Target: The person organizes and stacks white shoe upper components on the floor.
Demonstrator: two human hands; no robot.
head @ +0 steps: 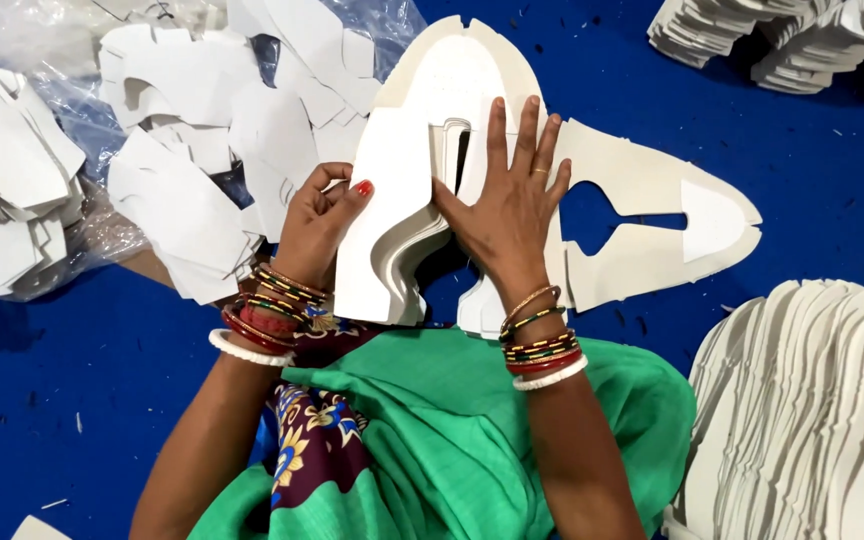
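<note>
A thick stack of white cut-out pieces [422, 90] with a slot in the middle stands tilted on a blue surface in front of me. My left hand [317, 225] grips the stack's left edge, thumb on the front face. My right hand [507, 205] lies flat and spread on the top piece, fingers pointing away. One flat cut-out piece [652, 245] with a keyhole-shaped opening lies to the right, partly under my right hand. Both wrists wear several bangles.
A heap of loose white cut-outs [212, 130] lies on clear plastic [42, 30] at the upper left. Fanned stacks of the same pieces sit at the lower right [812, 400] and upper right [782, 40]. A green cloth [472, 430] covers my lap.
</note>
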